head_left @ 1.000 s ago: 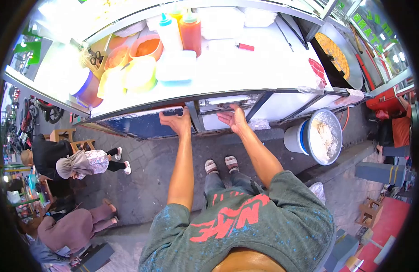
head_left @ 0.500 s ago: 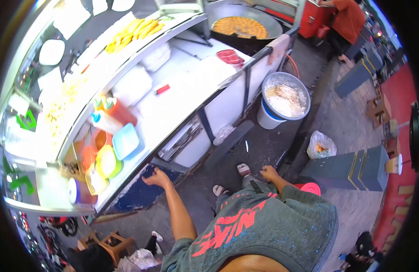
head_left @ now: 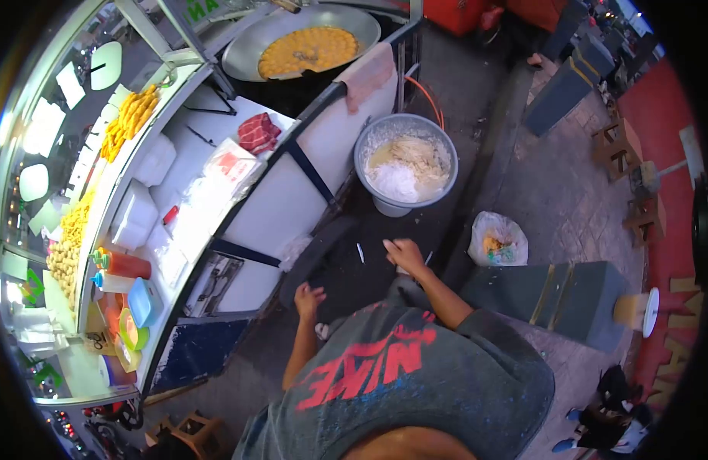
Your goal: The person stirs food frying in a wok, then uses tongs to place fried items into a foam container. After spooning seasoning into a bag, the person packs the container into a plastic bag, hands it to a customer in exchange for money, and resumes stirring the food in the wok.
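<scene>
My left hand (head_left: 309, 300) hangs beside the cart's side panels, fingers loosely apart and holding nothing. My right hand (head_left: 405, 255) is out in front of my body, below the basin; its fingers look partly curled, and nothing shows in them. Nearest ahead of it stands a grey basin (head_left: 361, 157) with white flour and a pale wet mix (head_left: 411, 165) inside, set on top of a bucket. Neither hand touches the basin or the cart.
The cart's white counter (head_left: 158, 253) holds sauce bottles (head_left: 128, 265), a red cloth (head_left: 258, 133) and white boxes. A wok (head_left: 308, 50) of frying food stands at its far end. A plastic bag (head_left: 498, 239) and a grey block (head_left: 515, 295) are on the right.
My body and view have turned right, toward the basin. My left hand has come away from the cart's blue panel. My right hand has moved forward and left.
</scene>
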The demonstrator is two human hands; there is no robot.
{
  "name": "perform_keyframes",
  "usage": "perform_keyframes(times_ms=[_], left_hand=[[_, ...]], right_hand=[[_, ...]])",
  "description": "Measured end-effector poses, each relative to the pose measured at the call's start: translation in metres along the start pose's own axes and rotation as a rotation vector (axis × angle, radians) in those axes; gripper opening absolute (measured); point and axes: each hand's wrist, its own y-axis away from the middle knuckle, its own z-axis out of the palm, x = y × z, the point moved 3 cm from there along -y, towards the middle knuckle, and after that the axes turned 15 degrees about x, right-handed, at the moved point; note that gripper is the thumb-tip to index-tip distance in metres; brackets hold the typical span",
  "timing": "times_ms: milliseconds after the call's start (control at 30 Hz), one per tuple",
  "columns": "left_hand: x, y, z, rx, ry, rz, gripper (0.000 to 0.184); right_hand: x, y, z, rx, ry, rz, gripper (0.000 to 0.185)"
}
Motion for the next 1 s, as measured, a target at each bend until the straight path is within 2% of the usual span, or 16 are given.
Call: perform_keyframes(times_ms=[67,133,167,200,233,267,333,367,467,500,600,667,700,767,867,1000], left_hand=[[0.038,0.034,0.069,-0.114,-0.031,-0.083,0.056],[0.082,0.068,0.133,-0.213,0.209,-0.317,0.065],[0.102,0.076,0.165,-0.394,0.442,-0.356,0.067],[0.128,0.084,0.194,-0.569,0.682,-0.382,0.070],[0.215,0.148,0.203,-0.556,0.636,-0.414,0.036],[0.219,0.137,0.220,-0.742,0.785,-0.451,0.044],[0.219,0.106,0.246,-1.118,1.085,-0.487,0.068],[0.247,0.117,0.247,-0.597,0.761,-0.540,0.051],[0.261,0.052,0.241,-0.287,0.384,0.126,0.033],[0.297,0.038,0.235,-0.124,0.420,0.377,0.019],[0.423,-0.018,0.205,0.511,-0.158,1.259,0.018],[0.455,-0.090,0.196,0.883,-0.670,1.318,0.031],[0.451,-0.128,0.194,0.861,-0.770,1.104,0.038],[0.451,-0.175,0.201,0.847,-0.920,0.860,0.048],[0.458,-0.192,0.219,0.775,-0.846,0.770,0.048],[0.475,-0.157,0.229,0.939,-0.744,0.878,0.047]], right_hand=[[-0.042,-0.024,-0.001,0.008,-0.173,-0.225,0.026],[-0.092,-0.027,-0.016,-0.088,-0.260,-0.427,0.041],[-0.112,-0.028,-0.026,-0.076,-0.228,-0.749,0.042],[-0.111,-0.040,-0.016,-0.376,-0.241,-0.800,0.044],[-0.104,-0.044,-0.022,-0.285,-0.145,-0.951,0.045],[-0.100,-0.052,-0.028,-0.193,-0.056,-1.107,0.046],[-0.092,-0.104,-0.047,-0.231,0.167,-0.959,0.049],[-0.069,-0.130,-0.053,-0.082,0.321,-0.792,0.048],[-0.004,-0.213,-0.101,0.137,0.304,-0.723,0.024],[-0.004,-0.232,-0.127,0.127,0.250,-0.549,0.016],[-0.017,-0.271,-0.192,0.242,0.400,-0.419,0.020],[-0.022,-0.308,-0.212,0.369,0.350,-0.405,0.025],[-0.036,-0.324,-0.218,0.445,0.137,-0.479,0.030],[-0.080,-0.359,-0.233,0.396,0.373,-0.533,0.027],[-0.177,-0.422,-0.251,0.361,0.366,-0.500,0.026],[-0.261,-0.562,-0.221,0.226,-0.272,-0.506,0.027]])
